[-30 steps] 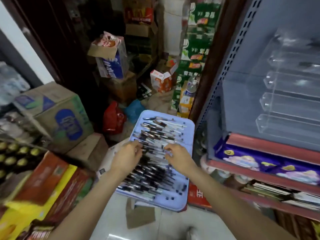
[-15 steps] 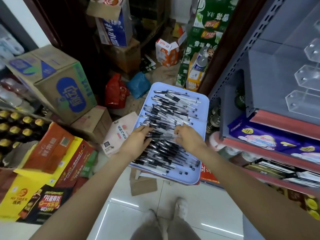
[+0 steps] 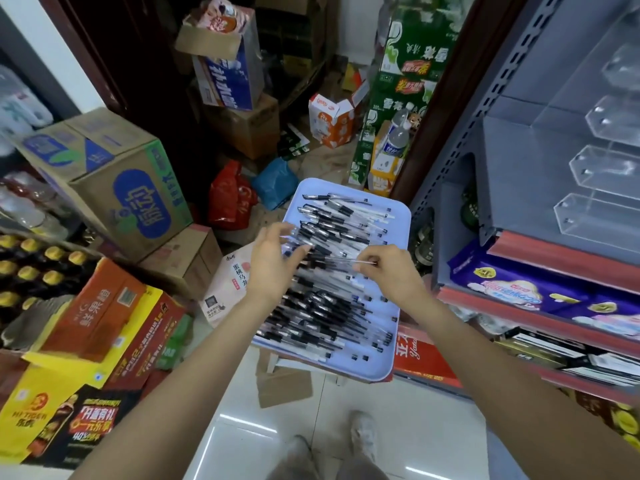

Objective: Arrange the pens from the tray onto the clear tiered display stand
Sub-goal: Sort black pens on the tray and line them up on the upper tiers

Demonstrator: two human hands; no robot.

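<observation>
Over the tray (image 3: 401, 220) of pens (image 3: 322, 306), the right hand (image 3: 391, 275) pinches one pen (image 3: 346, 260); the left hand (image 3: 273, 261) hovers with fingers spread, grasping nothing.

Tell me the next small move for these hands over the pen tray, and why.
Probably lift the right hand clear with the pen it pinches and carry it toward the clear tiered stand. Its tiers look empty, the tray is full, and the left hand is open.
</observation>
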